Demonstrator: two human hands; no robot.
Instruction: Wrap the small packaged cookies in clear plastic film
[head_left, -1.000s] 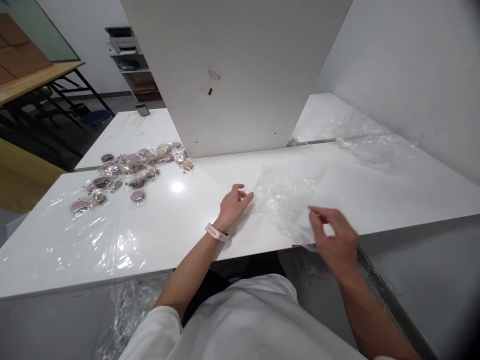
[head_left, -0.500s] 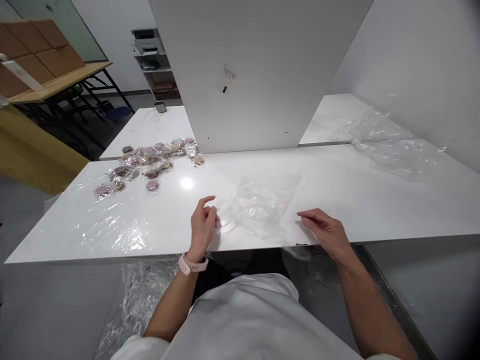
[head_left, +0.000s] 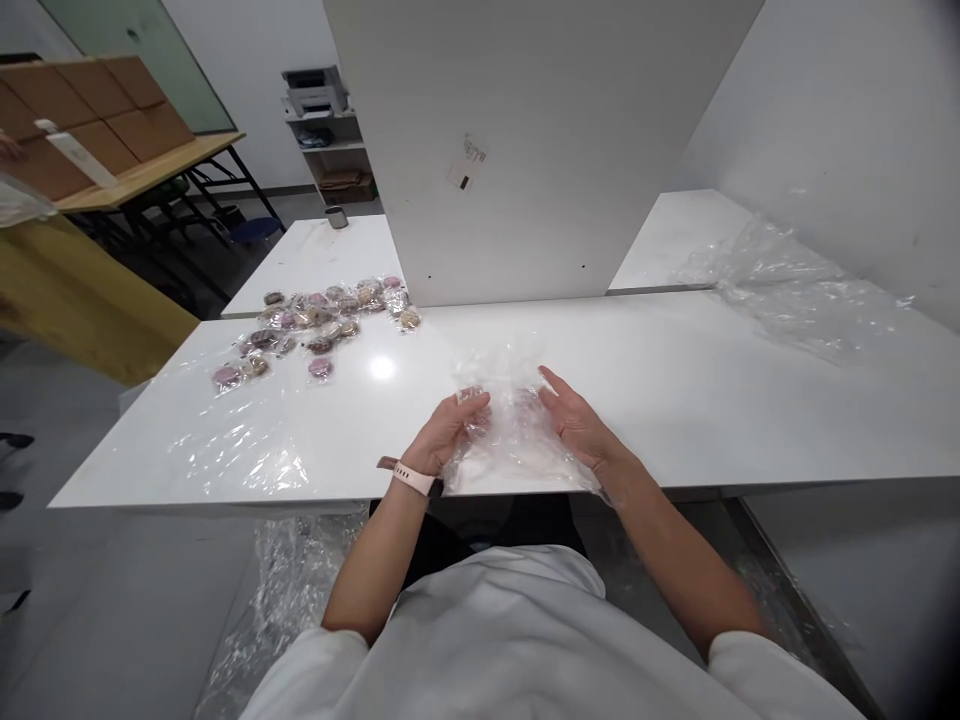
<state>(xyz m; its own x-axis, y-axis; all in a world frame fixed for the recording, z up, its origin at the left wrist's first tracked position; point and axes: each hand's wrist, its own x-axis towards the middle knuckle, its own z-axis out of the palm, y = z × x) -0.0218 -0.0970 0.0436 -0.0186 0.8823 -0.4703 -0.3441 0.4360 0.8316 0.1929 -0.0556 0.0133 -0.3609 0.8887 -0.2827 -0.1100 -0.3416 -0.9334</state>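
Observation:
A clear plastic bag (head_left: 504,455) lies crumpled on the white table in front of me, its film blurred in places. My left hand (head_left: 448,428), with a pink watch band at the wrist, holds the bag's left side; the thumb lies over the film and the other fingers show dimly through it. On the opposite side my right hand (head_left: 581,415) holds the bag with its fingertips partly behind the plastic. The two palms face each other across the bag. Whether the fingers are inside it or only behind a fold I cannot tell.
Several small wrapped round sweets (head_left: 321,368) lie at the left of the white table (head_left: 675,420). Loose plastic film (head_left: 810,290) rests at the right. An upright white panel (head_left: 525,150) stands behind the table. Plastic sheeting (head_left: 292,570) hangs below the front edge at left.
Both hands have moved inward onto the plastic bag; before, they stood apart at its two sides. The bag is now bunched between them. The view has shifted slightly.

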